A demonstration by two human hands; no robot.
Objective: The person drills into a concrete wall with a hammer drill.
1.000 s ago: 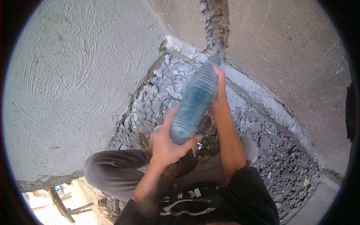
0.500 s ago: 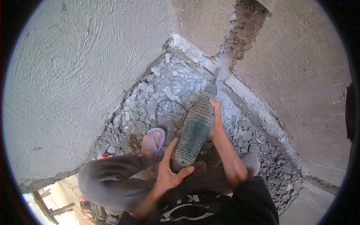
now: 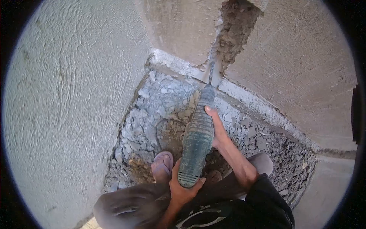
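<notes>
A dusty green hammer drill [image 3: 198, 143] points away from me, tilted toward the wall. My left hand [image 3: 183, 189] is closed around its rear end, thumb on one side and fingers on the other. Nearer the front, my right hand [image 3: 216, 128] wraps the ribbed body from the right, with its thumb on top. The drill's bit [image 3: 211, 72] reaches to the bottom of a broken channel [image 3: 240, 28] in the plastered wall [image 3: 297, 65]. A cable [image 3: 157, 133] loops over the rubble to the left of the tool.
Broken plaster chunks [image 3: 164, 89] cover the corner floor, with darker rubble [image 3: 286, 171] on the right. A rough grey wall [image 3: 76, 99] rises at left. A pale ledge [image 3: 248, 97] runs along the wall's base. My sandalled foot [image 3: 162, 164] rests among the debris.
The drill has swung to point more straight ahead, its rear end lower in view. The view has shifted, and the dust around the bit has thinned. Both hands keep their hold.
</notes>
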